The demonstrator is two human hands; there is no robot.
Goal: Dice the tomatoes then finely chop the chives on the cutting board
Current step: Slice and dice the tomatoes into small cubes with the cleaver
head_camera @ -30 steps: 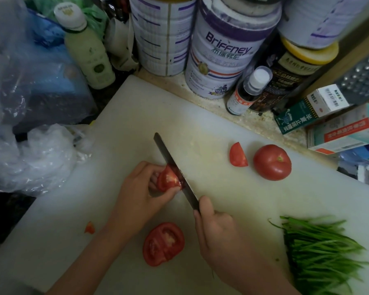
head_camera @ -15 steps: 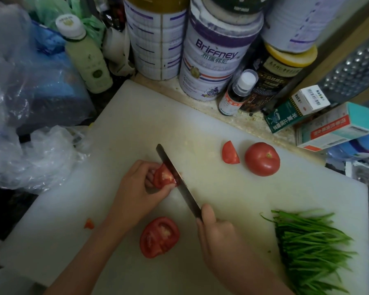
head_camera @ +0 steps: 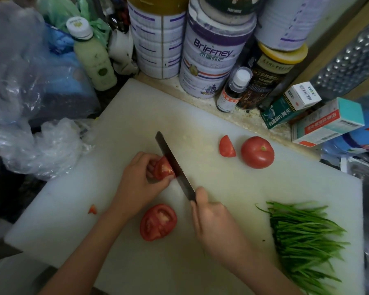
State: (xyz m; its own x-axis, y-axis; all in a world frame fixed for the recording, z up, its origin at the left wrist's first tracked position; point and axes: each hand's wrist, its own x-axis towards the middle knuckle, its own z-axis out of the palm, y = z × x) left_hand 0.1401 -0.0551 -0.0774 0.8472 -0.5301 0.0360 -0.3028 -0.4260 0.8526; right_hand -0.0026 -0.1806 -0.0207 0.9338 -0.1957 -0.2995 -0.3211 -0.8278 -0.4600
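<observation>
Head view: tomato piece [head_camera: 163, 169] sits on the cutting board [head_camera: 136, 116], pinched between the thumb and curled fingers of my left grip [head_camera: 136, 179]. My right grip [head_camera: 213, 222] is clenched round the handle of the knife [head_camera: 175, 167], with the blade touching the piece's right side.

Procedure: tuck the left fingertips back from the edge, press straight down, then draw toward me. The skin may skid under a dull edge.

Half tomato [head_camera: 158, 222] lies between my wrists. Wedge [head_camera: 226, 146] and whole tomato [head_camera: 257, 152] lie farther back, and the chives [head_camera: 303, 237] lie uncut at right. I judge dicing to be at an early stage.
</observation>
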